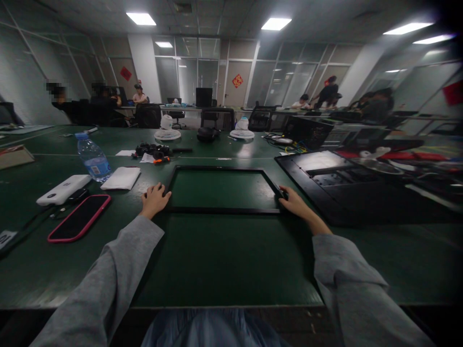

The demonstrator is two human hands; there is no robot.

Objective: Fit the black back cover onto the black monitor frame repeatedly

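A thin black rectangular frame [222, 210] lies flat on the green table [217, 260] in front of me. My left hand [155, 198] rests on its near left corner with the fingers curled over the edge. My right hand [293, 202] grips the near right corner, fingers closed on the frame. Both arms wear grey sleeves.
Left of the frame lie a phone in a pink case [79, 218], a white power bank [63, 189], a white cloth [121, 178] and a water bottle [93, 161]. A large black panel [347, 185] lies at the right. Two small white fans [167, 130] stand farther back. People sit at distant desks.
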